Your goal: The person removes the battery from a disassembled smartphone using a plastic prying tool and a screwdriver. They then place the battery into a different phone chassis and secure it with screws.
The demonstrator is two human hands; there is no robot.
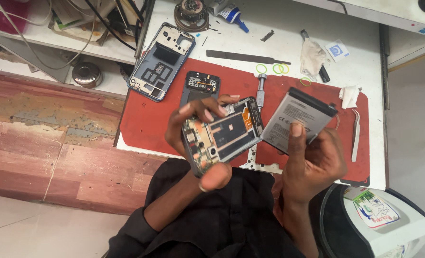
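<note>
opened phone in one hand, battery in the other

the left hand point(193, 138) grips an opened black phone body with its circuit boards and copper-coloured parts exposed point(222, 136), fingers curled over the far edge and thumb under the near end, holding it tilted above the near edge of the red rubber mat point(145, 119) on the white tabletop point(365, 67). the right hand point(312, 157) holds a flat grey rectangular battery point(298, 119) just to the right of the phone, thumb pressed on its face, the pack tilted and clear of the mat.

further left on the mat lie a blue-grey phone frame point(161, 62) and a small black cover piece point(202, 82); a metal-tipped screwdriver point(261, 88) lies just beyond the phone, white tweezers point(355, 134) to the right.

both items hang over the tabletop's near edge, so a loosened grip could drop them to the floor. hard thumb pressure might bend or dent the battery, and the exposed boards could be scratched by a fingertip.
</note>
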